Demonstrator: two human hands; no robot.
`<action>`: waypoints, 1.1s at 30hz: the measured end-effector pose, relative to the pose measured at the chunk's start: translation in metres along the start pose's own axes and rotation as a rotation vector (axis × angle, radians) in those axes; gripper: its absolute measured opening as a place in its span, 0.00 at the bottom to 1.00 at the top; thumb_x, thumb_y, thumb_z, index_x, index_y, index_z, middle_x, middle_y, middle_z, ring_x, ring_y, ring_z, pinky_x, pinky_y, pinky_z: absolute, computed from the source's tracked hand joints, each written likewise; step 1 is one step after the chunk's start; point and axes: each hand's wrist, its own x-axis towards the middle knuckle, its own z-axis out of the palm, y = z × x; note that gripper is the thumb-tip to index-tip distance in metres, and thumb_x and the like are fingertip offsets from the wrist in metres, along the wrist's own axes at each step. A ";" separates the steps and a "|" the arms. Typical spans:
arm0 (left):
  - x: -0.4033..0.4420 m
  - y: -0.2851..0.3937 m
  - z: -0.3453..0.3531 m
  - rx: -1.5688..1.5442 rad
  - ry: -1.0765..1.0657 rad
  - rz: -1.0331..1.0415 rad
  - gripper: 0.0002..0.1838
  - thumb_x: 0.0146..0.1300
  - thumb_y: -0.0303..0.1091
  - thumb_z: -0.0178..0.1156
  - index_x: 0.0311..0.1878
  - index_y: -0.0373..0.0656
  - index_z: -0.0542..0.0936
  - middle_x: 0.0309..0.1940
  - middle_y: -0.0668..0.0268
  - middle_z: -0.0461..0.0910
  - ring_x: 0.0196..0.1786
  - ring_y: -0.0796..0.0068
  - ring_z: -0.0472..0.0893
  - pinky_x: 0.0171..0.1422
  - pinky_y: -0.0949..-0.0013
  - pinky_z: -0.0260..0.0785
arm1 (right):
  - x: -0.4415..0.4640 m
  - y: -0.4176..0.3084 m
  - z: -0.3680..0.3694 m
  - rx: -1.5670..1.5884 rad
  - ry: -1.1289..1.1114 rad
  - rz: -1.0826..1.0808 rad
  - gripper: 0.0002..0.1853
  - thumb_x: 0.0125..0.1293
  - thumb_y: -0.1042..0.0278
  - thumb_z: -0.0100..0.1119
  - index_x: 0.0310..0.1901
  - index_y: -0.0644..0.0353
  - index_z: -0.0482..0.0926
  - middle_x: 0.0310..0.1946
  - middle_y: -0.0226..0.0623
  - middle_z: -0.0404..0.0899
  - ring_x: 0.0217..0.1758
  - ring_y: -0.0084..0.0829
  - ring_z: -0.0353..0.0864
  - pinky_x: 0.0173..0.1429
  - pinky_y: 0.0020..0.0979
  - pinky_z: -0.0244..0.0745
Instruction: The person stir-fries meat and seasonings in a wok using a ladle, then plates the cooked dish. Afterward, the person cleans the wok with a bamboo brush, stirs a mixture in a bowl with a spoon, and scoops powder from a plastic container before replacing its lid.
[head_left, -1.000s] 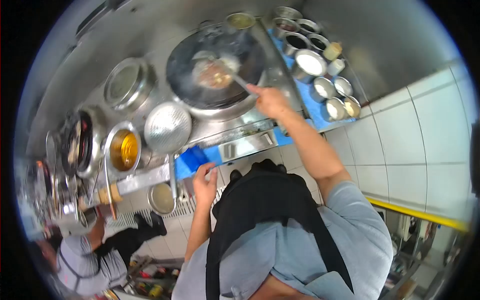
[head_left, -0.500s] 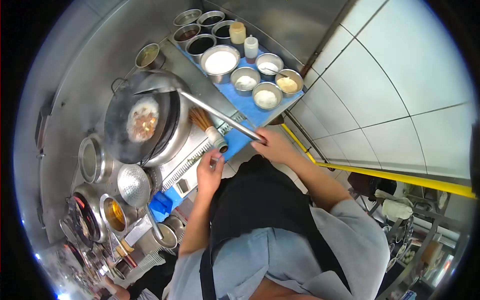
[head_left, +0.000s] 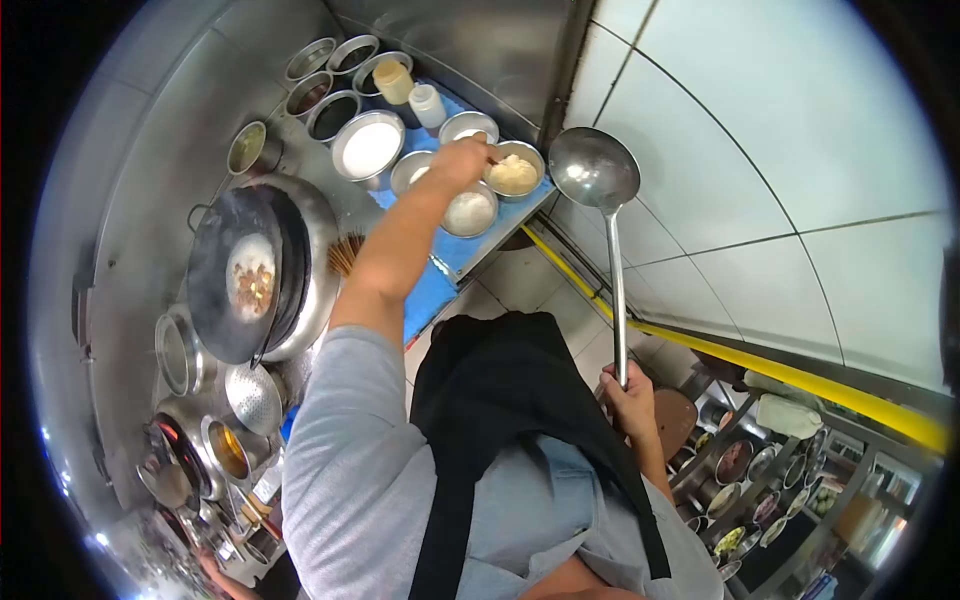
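Two hands at work on the head camera, and they're split wide: left hand (head_left: 460, 165) stretched out over the seasoning bowls, right hand (head_left: 632, 405) back by the apron, fingers wrapped firmly round the end of a ladle (head_left: 617, 285). Look at the line of that ladle: its long handle runs nearly straight away from the right hand, its cup out by the tiled wall (head_left: 740, 180), just right of the bowl of pale yellow seasoning (head_left: 540, 181). That bowl lies right at the left fingertips, so the left hand is clearly the nearer one, reaching across from the wok side (whether those bent fingers pinch anything, I can't tell; the hand hides it). Nearer the body sits a bowl of white powder (head_left: 467, 235), beneath the left wrist. Away to the left, the wok (head_left: 208, 300) steams with food (head_left: 252, 280) in it, neither hand touching. And what a change from half a second ago! Back then the ladle's head was over the wok and the left hand hung beside the bamboo brush (head_left: 346, 255); now the ladle has swung clear, the left arm is extended, and the whole view has turned rightward.
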 end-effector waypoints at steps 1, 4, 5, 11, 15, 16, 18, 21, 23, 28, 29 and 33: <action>0.003 -0.007 -0.006 0.028 -0.048 0.057 0.09 0.70 0.31 0.60 0.49 0.50 0.87 0.53 0.54 0.84 0.56 0.48 0.84 0.62 0.50 0.77 | -0.001 0.002 -0.002 0.012 0.017 0.001 0.09 0.73 0.68 0.67 0.48 0.62 0.81 0.21 0.22 0.72 0.19 0.15 0.69 0.23 0.24 0.63; 0.005 -0.022 -0.021 -0.129 0.279 -0.157 0.09 0.73 0.36 0.61 0.50 0.48 0.86 0.51 0.59 0.85 0.52 0.52 0.86 0.57 0.53 0.77 | -0.003 0.006 -0.006 0.040 0.067 -0.012 0.08 0.73 0.68 0.67 0.48 0.62 0.80 0.21 0.21 0.72 0.19 0.15 0.68 0.23 0.24 0.63; 0.003 -0.028 -0.022 -0.229 0.346 -0.261 0.10 0.72 0.39 0.64 0.50 0.47 0.86 0.48 0.59 0.86 0.49 0.52 0.86 0.55 0.55 0.78 | -0.001 0.004 -0.004 0.033 0.077 -0.012 0.08 0.73 0.68 0.67 0.48 0.62 0.81 0.21 0.21 0.71 0.19 0.15 0.68 0.23 0.24 0.63; -0.013 -0.058 0.005 -0.920 0.338 -0.532 0.11 0.75 0.38 0.63 0.46 0.39 0.83 0.34 0.61 0.84 0.34 0.71 0.86 0.40 0.63 0.79 | 0.006 -0.007 0.004 -0.066 0.075 -0.005 0.10 0.73 0.67 0.68 0.50 0.62 0.82 0.23 0.19 0.71 0.22 0.13 0.68 0.25 0.23 0.61; -0.039 -0.051 -0.006 -1.058 0.448 -0.556 0.07 0.76 0.33 0.62 0.47 0.40 0.82 0.33 0.67 0.83 0.34 0.78 0.82 0.40 0.70 0.79 | 0.012 -0.002 0.011 -0.061 0.052 -0.037 0.10 0.74 0.67 0.68 0.51 0.62 0.82 0.24 0.19 0.70 0.23 0.13 0.67 0.26 0.23 0.61; -0.048 -0.048 -0.008 -1.008 0.454 -0.522 0.07 0.76 0.33 0.62 0.47 0.39 0.82 0.33 0.67 0.84 0.34 0.78 0.82 0.41 0.71 0.78 | 0.013 -0.004 0.013 -0.036 0.043 -0.028 0.10 0.74 0.67 0.67 0.51 0.62 0.82 0.24 0.19 0.70 0.23 0.13 0.67 0.26 0.23 0.61; -0.065 -0.035 -0.017 -0.957 0.436 -0.460 0.07 0.77 0.33 0.61 0.48 0.39 0.83 0.33 0.67 0.84 0.35 0.78 0.82 0.42 0.71 0.78 | 0.015 -0.006 0.017 0.007 0.028 -0.014 0.10 0.74 0.68 0.67 0.51 0.62 0.82 0.23 0.19 0.71 0.22 0.13 0.67 0.25 0.23 0.62; -0.077 -0.003 -0.015 -0.967 0.383 -0.416 0.08 0.76 0.33 0.63 0.50 0.38 0.85 0.35 0.66 0.86 0.36 0.78 0.83 0.43 0.71 0.77 | 0.017 -0.008 0.018 0.050 0.015 -0.003 0.09 0.75 0.69 0.65 0.52 0.62 0.81 0.22 0.20 0.71 0.20 0.14 0.67 0.24 0.23 0.63; -0.079 0.011 0.012 -0.982 0.370 -0.435 0.09 0.73 0.32 0.65 0.51 0.38 0.86 0.35 0.65 0.87 0.37 0.78 0.85 0.42 0.71 0.77 | 0.019 -0.009 0.019 0.070 0.002 -0.006 0.09 0.75 0.70 0.65 0.53 0.62 0.81 0.22 0.21 0.71 0.19 0.14 0.67 0.23 0.23 0.63; -0.068 0.038 0.066 -1.023 0.410 -0.467 0.10 0.76 0.32 0.63 0.53 0.37 0.85 0.37 0.64 0.88 0.40 0.76 0.88 0.44 0.70 0.80 | 0.019 -0.017 0.014 0.044 -0.005 -0.024 0.09 0.75 0.70 0.64 0.53 0.63 0.81 0.21 0.21 0.71 0.19 0.15 0.67 0.23 0.24 0.64; -0.065 0.040 0.073 -1.038 0.413 -0.488 0.10 0.76 0.32 0.63 0.54 0.37 0.85 0.37 0.63 0.88 0.40 0.76 0.88 0.44 0.70 0.81 | 0.018 -0.017 0.011 0.041 -0.005 -0.025 0.09 0.75 0.70 0.64 0.53 0.63 0.81 0.21 0.21 0.71 0.19 0.15 0.67 0.23 0.24 0.64; -0.058 0.057 0.063 -1.004 0.339 -0.627 0.09 0.76 0.30 0.62 0.52 0.34 0.84 0.39 0.58 0.88 0.37 0.74 0.88 0.43 0.71 0.84 | 0.016 -0.006 0.001 0.039 -0.002 0.000 0.10 0.75 0.70 0.65 0.53 0.63 0.81 0.21 0.21 0.71 0.19 0.15 0.68 0.23 0.24 0.64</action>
